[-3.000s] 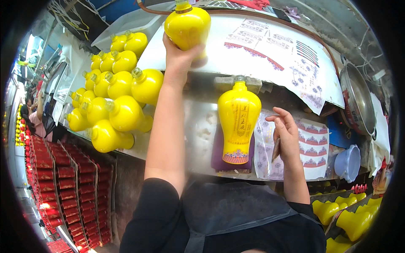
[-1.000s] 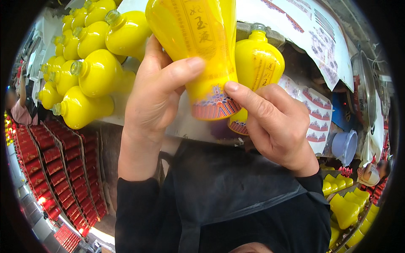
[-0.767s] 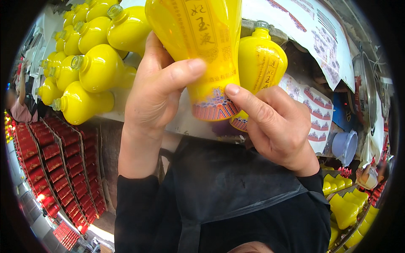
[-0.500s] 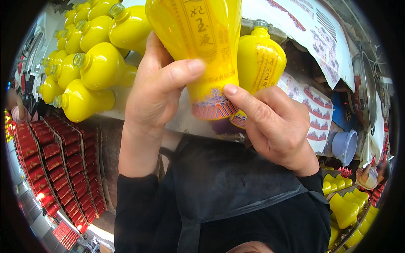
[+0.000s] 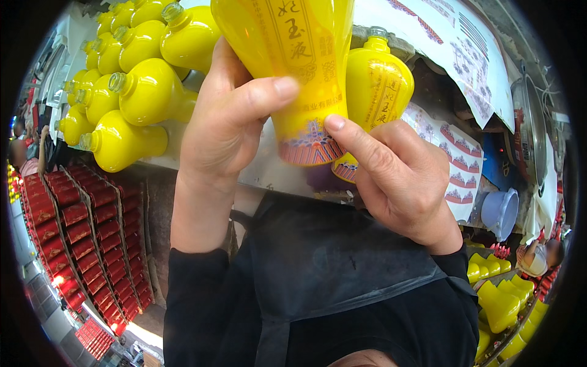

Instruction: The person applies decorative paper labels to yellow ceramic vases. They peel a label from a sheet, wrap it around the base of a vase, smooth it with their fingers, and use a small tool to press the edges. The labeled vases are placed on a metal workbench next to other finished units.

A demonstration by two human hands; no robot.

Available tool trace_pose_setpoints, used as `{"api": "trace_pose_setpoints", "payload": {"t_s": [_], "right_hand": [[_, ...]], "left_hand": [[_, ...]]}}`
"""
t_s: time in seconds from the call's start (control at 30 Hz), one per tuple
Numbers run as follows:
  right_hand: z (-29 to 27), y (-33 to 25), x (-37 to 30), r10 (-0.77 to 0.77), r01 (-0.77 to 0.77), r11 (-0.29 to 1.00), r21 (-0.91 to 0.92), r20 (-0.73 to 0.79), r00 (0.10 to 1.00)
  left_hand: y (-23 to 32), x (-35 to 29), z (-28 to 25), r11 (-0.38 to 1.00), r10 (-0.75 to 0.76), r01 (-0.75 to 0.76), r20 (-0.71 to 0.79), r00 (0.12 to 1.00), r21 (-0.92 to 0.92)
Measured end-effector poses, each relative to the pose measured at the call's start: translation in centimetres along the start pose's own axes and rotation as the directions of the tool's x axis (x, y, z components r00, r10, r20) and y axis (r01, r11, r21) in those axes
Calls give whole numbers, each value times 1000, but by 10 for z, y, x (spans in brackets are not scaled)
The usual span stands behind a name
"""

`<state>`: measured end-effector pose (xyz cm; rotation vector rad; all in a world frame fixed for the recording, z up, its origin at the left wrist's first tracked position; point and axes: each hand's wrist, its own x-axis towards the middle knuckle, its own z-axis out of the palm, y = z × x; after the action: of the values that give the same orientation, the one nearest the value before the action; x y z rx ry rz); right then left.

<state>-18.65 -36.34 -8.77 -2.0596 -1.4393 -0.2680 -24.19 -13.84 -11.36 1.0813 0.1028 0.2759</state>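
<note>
A glossy yellow bottle with a dark printed panel is held up before me, its narrower foot toward me. My left hand is closed round its left side, thumb across the front. At the foot, a blue and red patterned band shows. My right hand grips the foot's right side; one fingertip presses on the band's upper edge, and its other fingertips are hidden. Just behind my right hand stands a second yellow bottle with a clear glass neck and a similar band, partly covered.
Several plain yellow bottles lie stacked on the left of the worktable. Patterned decal sheets lie on the right, near a pale blue bucket. Racks of red items stand at lower left, and more yellow bottles at lower right.
The held bottle has shifted slightly up and turned a little, its print moving to the right. Both hands keep nearly the same hold, the right fingertip still on the band.
</note>
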Motion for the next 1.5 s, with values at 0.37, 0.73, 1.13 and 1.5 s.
{"api": "trace_pose_setpoints", "payload": {"t_s": [0.37, 0.73, 1.13, 1.5], "right_hand": [[-5, 14, 1, 76, -67, 993, 93, -95, 993], [0, 61, -52, 649, -563, 652, 508, 10, 761], [17, 58, -71, 702, -629, 443, 639, 189, 686], [23, 51, -66, 727, -656, 421, 627, 199, 657]], "left_hand": [[5, 23, -20, 994, -73, 78, 74, 995, -76], [17, 83, -23, 983, 185, -186, -80, 979, -4], [-25, 139, 15, 734, 614, -535, -71, 786, 418], [-42, 168, -13, 721, 608, -518, -62, 791, 460]]}}
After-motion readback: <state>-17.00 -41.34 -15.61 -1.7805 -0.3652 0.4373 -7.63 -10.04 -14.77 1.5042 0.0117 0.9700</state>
